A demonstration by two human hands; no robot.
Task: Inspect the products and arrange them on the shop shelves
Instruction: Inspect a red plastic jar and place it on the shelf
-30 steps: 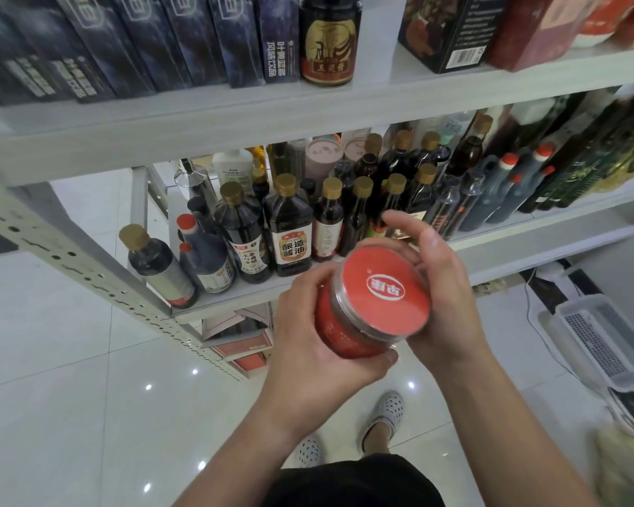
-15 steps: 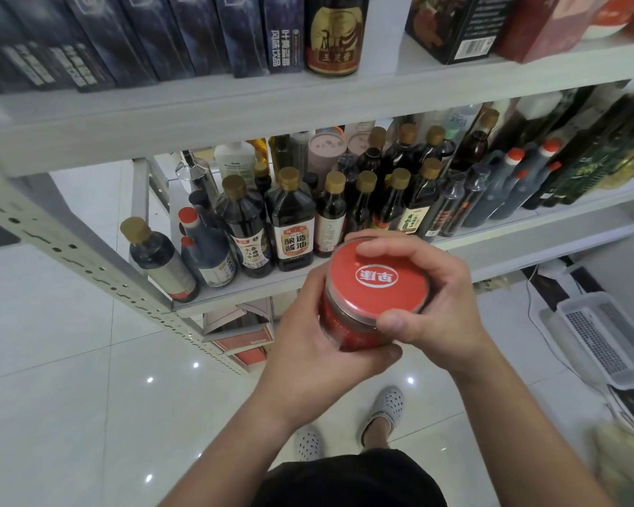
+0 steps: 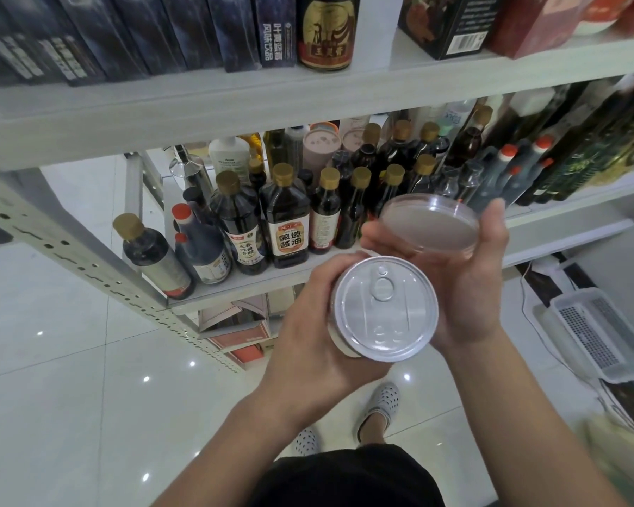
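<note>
- The can (image 3: pixel 383 309) sits in the air in front of and below the soy sauce bottle (image 3: pixel 288 221), a little to that bottle's right and clear of the shelf (image 3: pixel 564 232) the bottle stands on.
- The left hand (image 3: pixel 308 334) wraps the can's side wall, fingers curled round the far side and thumb under the near edge, so the silver top faces up at the camera.
- The pull ring (image 3: pixel 383 287) lies flat on that top and the seal looks unbroken.
- The right hand (image 3: pixel 465 283) holds the plastic lid (image 3: pixel 430 225) to the right of the soy sauce bottle, inner face up. It pinches the lid by its rim, thumb on the right edge and fingers under the left, and its palm lies close beside the can.
- Judged from this, the can is stiff and, being sealed and probably full, fairly weighty. Its smooth wall could slip, so a full wrap low on the wall is the safe hold, never the ring.
- The lid looks thin, light and bendy, so it is best held by the rim and pressed on evenly round the edge.
- Bottles crowd the shelf just to the right of the soy sauce bottle, so setting the can down there needs a gap and a careful approach.
</note>
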